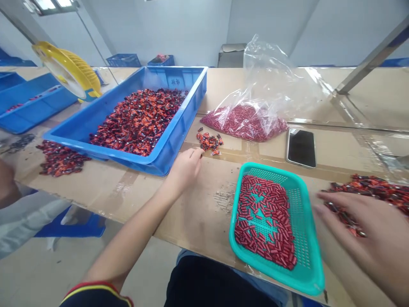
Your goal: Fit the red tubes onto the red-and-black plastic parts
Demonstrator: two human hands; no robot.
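Observation:
My left hand (188, 166) rests by the right edge of the big blue tray (174, 140), its fingers drawn together on a small dark piece at the fingertips. Just beyond it lies a small heap of red and black parts (209, 141). My right hand (367, 230), partly blurred, hovers over a pile of red and black parts (377, 187) at the right, fingers apart. Between my hands stands a green basket (303, 238) holding many short dark red tubes (265, 213). The blue tray holds a large mound of red and black parts (140, 121).
Behind the basket lie a clear plastic bag of red tubes (246, 121) and a phone (300, 147). A yellow fan (67, 70) and more blue trays (35, 106) stand at the left. Another person's hand (8, 183) is at the left edge. A metal post (370, 57) rises at the right.

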